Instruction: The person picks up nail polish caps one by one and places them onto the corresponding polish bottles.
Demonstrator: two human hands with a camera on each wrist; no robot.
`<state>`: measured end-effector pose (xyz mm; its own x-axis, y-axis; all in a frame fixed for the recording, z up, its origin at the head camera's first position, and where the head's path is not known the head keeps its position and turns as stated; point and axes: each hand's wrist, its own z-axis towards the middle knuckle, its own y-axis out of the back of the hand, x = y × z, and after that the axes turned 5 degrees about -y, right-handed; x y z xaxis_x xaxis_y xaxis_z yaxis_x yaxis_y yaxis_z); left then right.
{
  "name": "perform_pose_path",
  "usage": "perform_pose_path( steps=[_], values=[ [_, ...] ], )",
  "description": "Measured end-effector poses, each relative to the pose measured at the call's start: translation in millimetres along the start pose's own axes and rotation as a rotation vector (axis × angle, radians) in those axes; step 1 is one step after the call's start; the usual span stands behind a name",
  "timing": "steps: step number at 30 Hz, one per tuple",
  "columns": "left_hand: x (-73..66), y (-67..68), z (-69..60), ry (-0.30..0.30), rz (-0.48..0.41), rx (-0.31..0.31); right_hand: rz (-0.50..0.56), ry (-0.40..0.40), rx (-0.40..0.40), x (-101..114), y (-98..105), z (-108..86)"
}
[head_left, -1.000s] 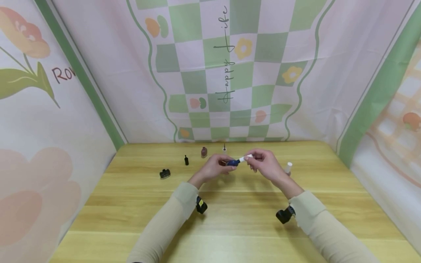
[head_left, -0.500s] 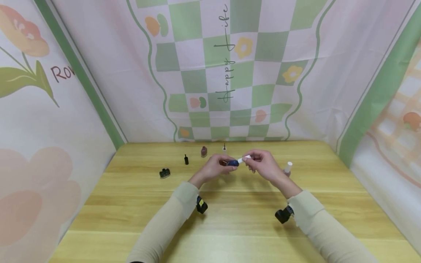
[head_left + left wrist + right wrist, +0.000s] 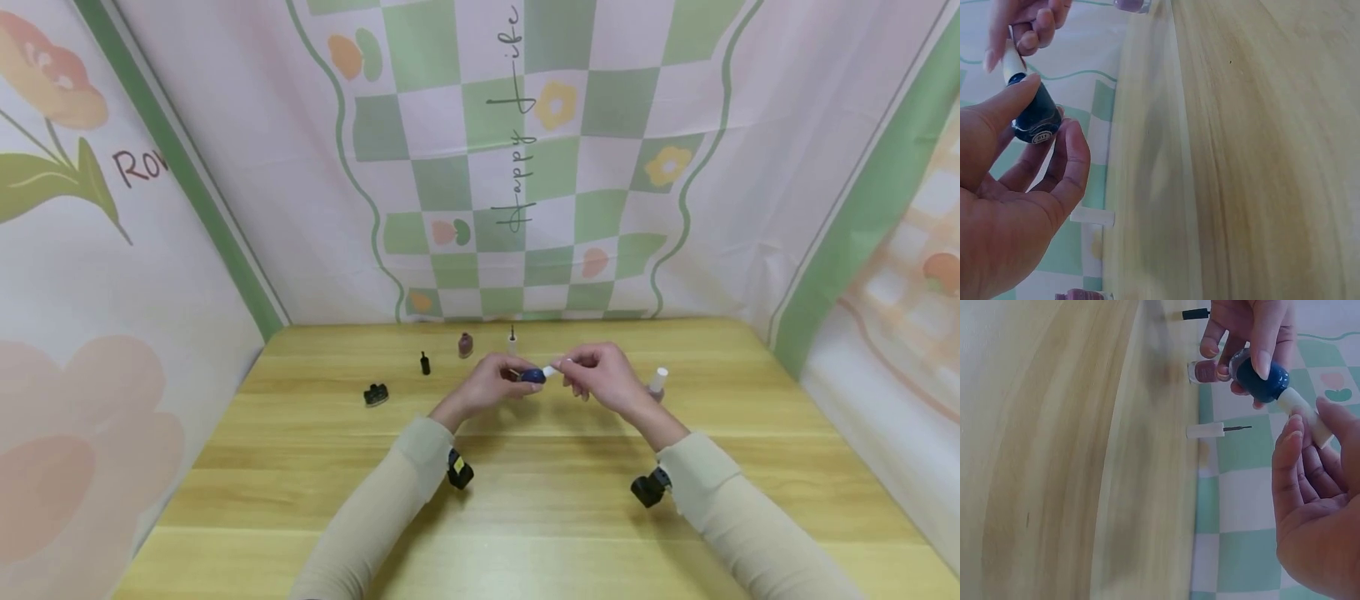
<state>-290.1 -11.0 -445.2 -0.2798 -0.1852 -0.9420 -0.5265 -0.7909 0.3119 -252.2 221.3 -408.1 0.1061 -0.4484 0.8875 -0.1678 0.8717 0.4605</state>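
Over the far half of the table, my left hand (image 3: 491,383) holds a dark blue nail polish bottle (image 3: 533,377), tilted, between thumb and fingers. A round label is visible on its base in the left wrist view. The fingers of my right hand (image 3: 602,372) pinch the white cap (image 3: 1305,416) of that bottle. In the right wrist view the cap meets the bottle's neck, in line with it; whether it is tight I cannot tell. Behind my hands a white brush cap (image 3: 1207,430) stands with its dark brush pointing up.
An uncapped mauve polish bottle (image 3: 465,345) stands at the back. To its left are a black brush cap (image 3: 425,364) and an open black bottle (image 3: 376,395). A white-capped bottle (image 3: 657,382) stands partly behind my right wrist. A fabric backdrop (image 3: 480,208) borders the table.
The white cap has come closer to the blue bottle; the dark stretch seen between them a second ago no longer shows. My right fingers have shifted slightly on the cap. The left hand has barely moved.
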Motion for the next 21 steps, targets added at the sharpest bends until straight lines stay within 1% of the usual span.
perform_pose_path(
  steps=[3,6,10,13,17,21],
  values=[
    [-0.1,-0.4,-1.5,0.004,0.010,0.002,-0.021,0.010,-0.001,-0.5,3.2,-0.7],
    [-0.2,0.0,-2.1,-0.005,0.025,0.003,-0.032,0.033,0.007,-0.1,8.0,-1.3],
    [-1.4,2.3,-3.2,-0.011,0.041,0.006,-0.065,0.064,0.040,3.2,13.9,-1.9],
    [-3.0,3.7,-4.5,-0.007,0.048,0.005,-0.097,0.062,0.056,7.5,15.6,-3.1],
    [-3.9,4.5,-5.5,-0.015,0.063,0.001,-0.148,0.057,0.039,8.8,15.2,-3.2],
    [-3.2,5.0,-5.7,-0.030,0.076,0.004,-0.238,0.096,0.004,7.0,13.0,-2.0]
  ],
)
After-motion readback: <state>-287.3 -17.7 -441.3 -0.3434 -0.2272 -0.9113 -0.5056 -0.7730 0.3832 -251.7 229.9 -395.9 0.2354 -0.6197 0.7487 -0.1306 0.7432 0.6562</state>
